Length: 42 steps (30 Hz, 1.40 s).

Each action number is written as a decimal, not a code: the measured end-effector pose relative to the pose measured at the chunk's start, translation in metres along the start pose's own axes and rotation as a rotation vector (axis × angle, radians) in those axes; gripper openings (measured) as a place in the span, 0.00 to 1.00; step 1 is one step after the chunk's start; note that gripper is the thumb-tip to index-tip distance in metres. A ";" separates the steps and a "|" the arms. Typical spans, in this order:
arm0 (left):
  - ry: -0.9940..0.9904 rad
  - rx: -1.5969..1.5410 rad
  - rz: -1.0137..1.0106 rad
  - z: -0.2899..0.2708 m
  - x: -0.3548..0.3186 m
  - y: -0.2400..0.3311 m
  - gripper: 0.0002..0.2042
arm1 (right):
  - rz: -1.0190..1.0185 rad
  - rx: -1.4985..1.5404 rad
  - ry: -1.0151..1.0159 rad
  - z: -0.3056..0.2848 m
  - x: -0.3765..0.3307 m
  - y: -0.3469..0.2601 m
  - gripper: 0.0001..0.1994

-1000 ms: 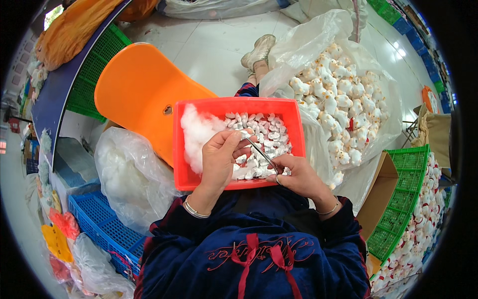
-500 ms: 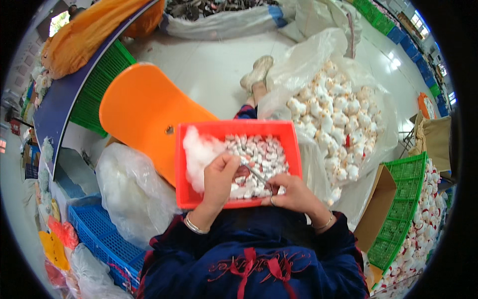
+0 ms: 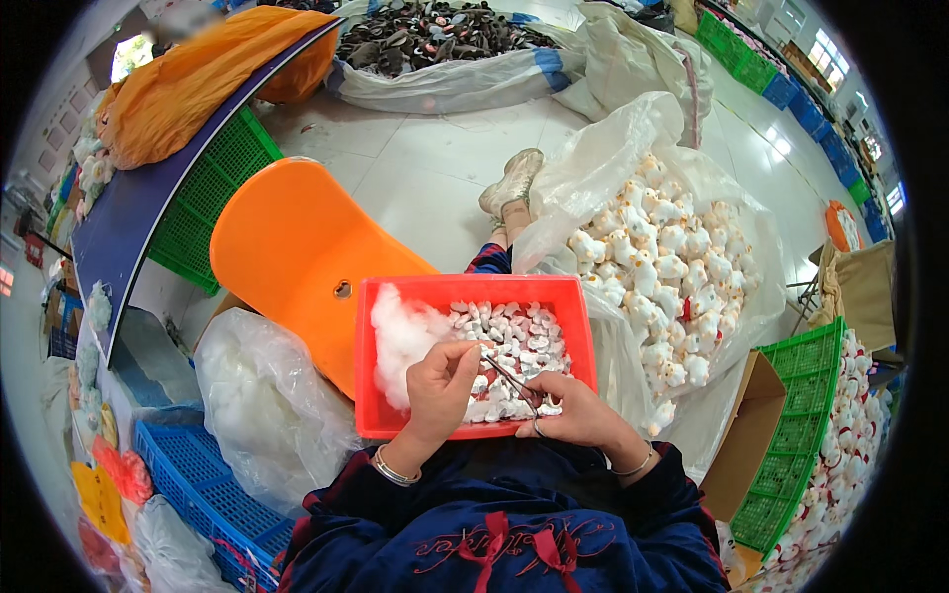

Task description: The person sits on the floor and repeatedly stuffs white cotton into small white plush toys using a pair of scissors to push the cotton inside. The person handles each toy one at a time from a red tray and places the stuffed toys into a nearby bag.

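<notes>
A red tray [image 3: 474, 288] rests at my lap, holding a heap of small white fabric pieces [image 3: 514, 336] on its right and fluffy white stuffing [image 3: 398, 341] on its left. Over the tray, my right hand [image 3: 563, 405] grips slim metal ring-handled forceps [image 3: 514, 381], fingers at the loops. The tool points up and left toward my left hand [image 3: 442, 383]. That hand is closed in a pinch at the tool's tip; whatever small thing lies between its fingertips is mostly hidden.
An orange chair [image 3: 297, 247] stands beyond the tray's left. At right, a clear plastic bag [image 3: 633, 128] holds many white stuffed toys [image 3: 652, 257]. A bag of stuffing [image 3: 257, 395] and a blue crate [image 3: 198, 474] lie left; a green crate [image 3: 791, 445] stands right.
The view has tilted up, so the tray and hands sit lower in it. The forceps have turned steeper, their tip now at my left fingertips.
</notes>
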<state>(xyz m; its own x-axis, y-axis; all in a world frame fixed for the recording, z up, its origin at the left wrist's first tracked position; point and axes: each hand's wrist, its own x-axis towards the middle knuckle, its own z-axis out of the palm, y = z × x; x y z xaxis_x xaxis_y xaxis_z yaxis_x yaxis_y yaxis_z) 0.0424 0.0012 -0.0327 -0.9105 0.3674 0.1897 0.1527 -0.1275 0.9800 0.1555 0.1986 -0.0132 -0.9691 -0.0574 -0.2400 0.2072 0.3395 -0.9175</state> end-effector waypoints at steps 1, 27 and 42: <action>0.008 0.095 0.058 -0.001 -0.001 0.000 0.05 | -0.006 -0.010 0.005 0.000 0.000 0.000 0.30; -0.756 -0.140 -0.594 -0.041 0.037 0.030 0.04 | 0.084 0.055 -0.299 -0.035 -0.024 -0.004 0.16; -0.645 0.021 -0.578 -0.034 0.047 0.044 0.26 | 0.058 0.095 -0.099 -0.047 -0.034 0.000 0.15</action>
<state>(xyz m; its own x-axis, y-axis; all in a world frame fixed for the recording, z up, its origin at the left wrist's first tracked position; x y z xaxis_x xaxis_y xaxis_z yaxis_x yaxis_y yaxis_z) -0.0070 -0.0178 0.0170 -0.4525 0.8210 -0.3482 -0.2538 0.2557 0.9328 0.1825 0.2448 0.0100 -0.9380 -0.1345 -0.3196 0.2790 0.2544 -0.9260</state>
